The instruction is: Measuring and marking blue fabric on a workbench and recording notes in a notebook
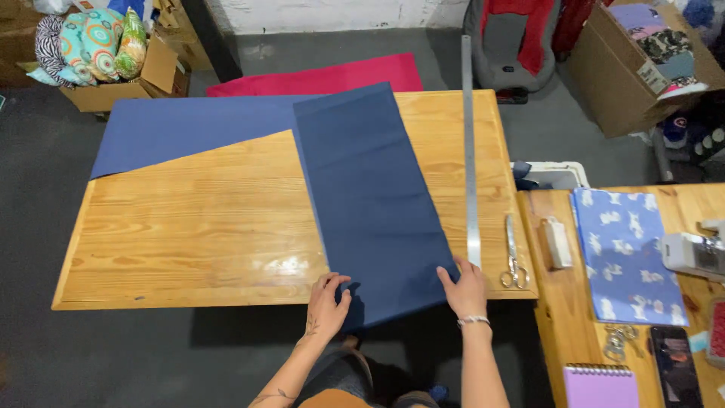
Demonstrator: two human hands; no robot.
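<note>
A long strip of dark blue fabric [362, 189] lies folded across a wooden table [196, 227], one leg running toward me and one along the far edge to the left. My left hand [326, 301] presses flat on the near left corner of the strip. My right hand [464, 285] rests on its near right corner, at the table's front edge. Both hands lie with fingers spread on the cloth, which hangs slightly over the edge.
A long metal ruler [470, 151] and scissors [513, 257] lie right of the fabric. Red fabric [325, 75] hangs off the far edge. A second table at right carries patterned blue cloth [623, 249], a purple notebook [600, 385], a phone [674, 366] and a sewing machine [698, 253]. Cardboard boxes [627, 68] stand behind.
</note>
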